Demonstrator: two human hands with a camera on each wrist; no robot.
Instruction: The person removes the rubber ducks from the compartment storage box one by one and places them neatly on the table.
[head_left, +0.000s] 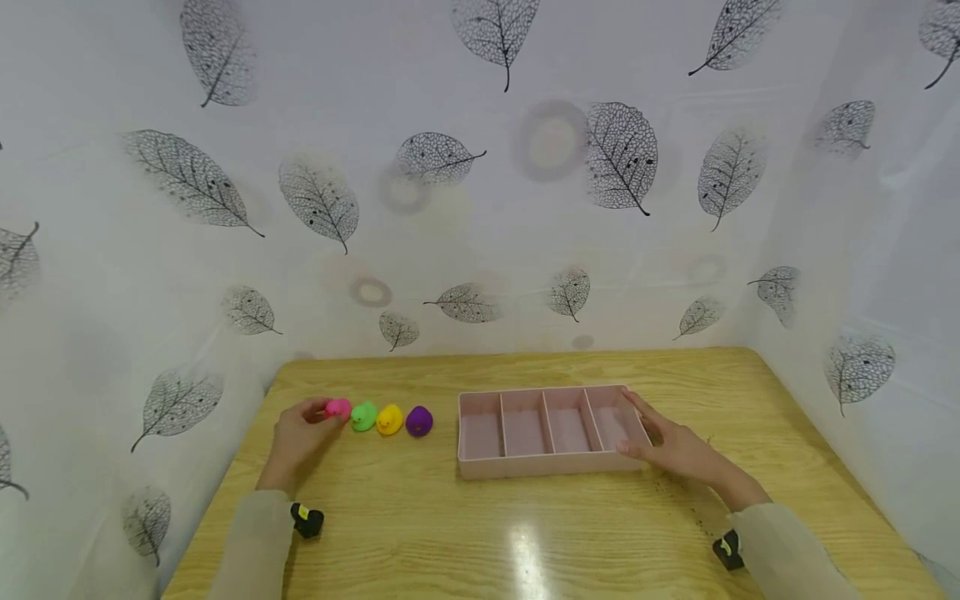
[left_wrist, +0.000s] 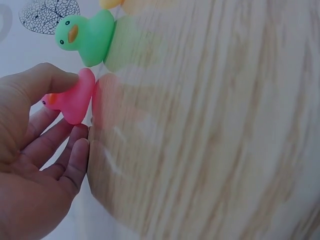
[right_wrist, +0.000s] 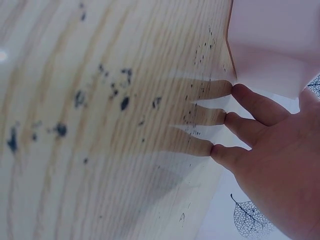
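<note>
My left hand (head_left: 300, 433) pinches a pink rubber duck (left_wrist: 75, 102) between thumb and fingers, at the left end of a row of ducks. Beside it stand a green duck (head_left: 364, 416), a yellow duck (head_left: 390, 420) and a purple duck (head_left: 419, 422). At the right end of a pale pink divided box (head_left: 551, 463), my right hand (head_left: 678, 450) holds the corners, thumb at the front and a finger at the back. In the right wrist view, several of its fingertips (right_wrist: 235, 90) rest on the table beside the box (right_wrist: 270, 45).
Both the ducks and the box stand on a wood-grain table (head_left: 420, 533). Dark specks (right_wrist: 125, 102) mark its surface near my right hand. A white leaf-patterned sheet (head_left: 480, 225) hangs behind the table and along both sides.
</note>
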